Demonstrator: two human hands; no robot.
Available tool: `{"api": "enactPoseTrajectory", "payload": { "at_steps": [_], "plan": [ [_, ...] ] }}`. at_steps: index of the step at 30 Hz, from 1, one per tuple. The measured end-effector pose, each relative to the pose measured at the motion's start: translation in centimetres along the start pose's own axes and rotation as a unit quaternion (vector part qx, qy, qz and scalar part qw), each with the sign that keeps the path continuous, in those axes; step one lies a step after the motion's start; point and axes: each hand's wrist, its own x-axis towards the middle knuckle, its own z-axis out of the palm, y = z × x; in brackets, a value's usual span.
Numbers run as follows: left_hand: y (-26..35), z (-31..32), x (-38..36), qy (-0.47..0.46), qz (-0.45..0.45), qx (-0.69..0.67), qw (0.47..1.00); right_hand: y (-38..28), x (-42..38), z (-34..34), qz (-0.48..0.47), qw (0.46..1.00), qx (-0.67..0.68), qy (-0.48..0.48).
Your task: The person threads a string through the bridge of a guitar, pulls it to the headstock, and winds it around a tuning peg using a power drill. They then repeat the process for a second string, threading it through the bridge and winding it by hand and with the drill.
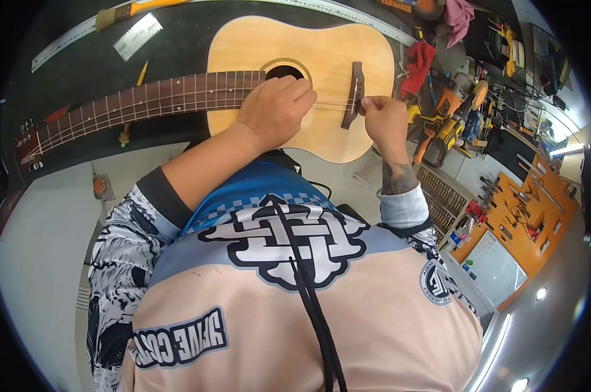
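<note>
An acoustic guitar (321, 55) with a pale wood body and dark fretboard (145, 101) lies flat on a dark workbench, neck to the left. My left hand (276, 108) rests curled over the strings beside the sound hole (283, 70). My right hand (385, 121) pinches something thin, apparently a string, at the near end of the dark bridge (354, 91). What exactly the fingers hold is too small to tell.
A long metal ruler (347, 16) crosses the back of the bench. A small steel rule (137, 36) and a pencil (141, 73) lie beyond the neck. Red cloths (418, 65), power drills (449, 124) and an orange tool board (530, 209) crowd the right.
</note>
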Motion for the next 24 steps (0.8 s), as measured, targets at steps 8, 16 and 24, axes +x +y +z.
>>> {"api": "enactPoseTrajectory", "payload": {
  "at_steps": [8, 16, 24],
  "plan": [
    [0.6, -0.2, -0.1, -0.009, -0.014, 0.003, 1.0, 0.4, -0.4, -0.3, -0.048, 0.998, -0.029, -0.013],
    [0.6, 0.1, -0.1, -0.01, -0.017, 0.007, 1.0, 0.3, -0.4, -0.5, -0.06, 0.996, -0.064, -0.013],
    [0.7, 0.0, 0.0, -0.002, -0.025, -0.005, 1.0, 0.7, -0.1, -0.4, -0.096, 0.994, -0.055, -0.007]
  ]
}}
